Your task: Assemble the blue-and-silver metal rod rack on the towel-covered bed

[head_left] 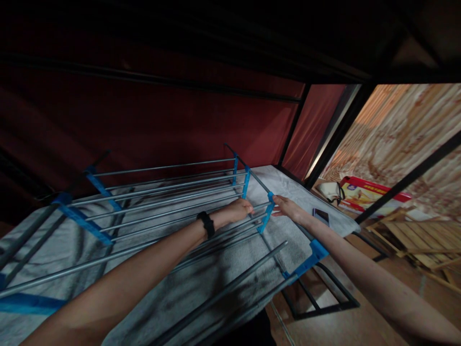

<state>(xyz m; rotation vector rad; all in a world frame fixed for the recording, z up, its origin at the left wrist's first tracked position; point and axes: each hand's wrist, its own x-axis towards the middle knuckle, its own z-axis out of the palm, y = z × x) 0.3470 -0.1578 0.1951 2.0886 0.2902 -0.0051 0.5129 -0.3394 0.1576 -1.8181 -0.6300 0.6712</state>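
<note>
Background first: dark red curtain, hanging behind the work. Black metal frame around and overhead. Below, grey cover spread over the raised surface, probably serving as a soft, non-slip bed for metal parts.

On that cover, in front of the curtain: rack of grey rods and blue crosspieces, laid lengthwise across the view, likely so as to bring both ends within reach. Nearest the body, grey rod with one end free, short of the blue corner piece.

Off to the right, beyond the cover: slatted wooden piece, low down; behind, red-and-yellow box, pale pouch just beside. Apparently set aside from the work.

Right hand at the blue crosspiece, fingertips touching its upper joint, other fingers extended; presumably for steadying. Pinch or mere push: cannot tell. Left hand among the rods, just short of the same crosspiece, fingers clenched; cannot tell of any rod inside the fist. Perhaps placed so close for working against the right hand's support.

Smallest: phone flat on the cover, past the right forearm; black wristband on the left wrist.
</note>
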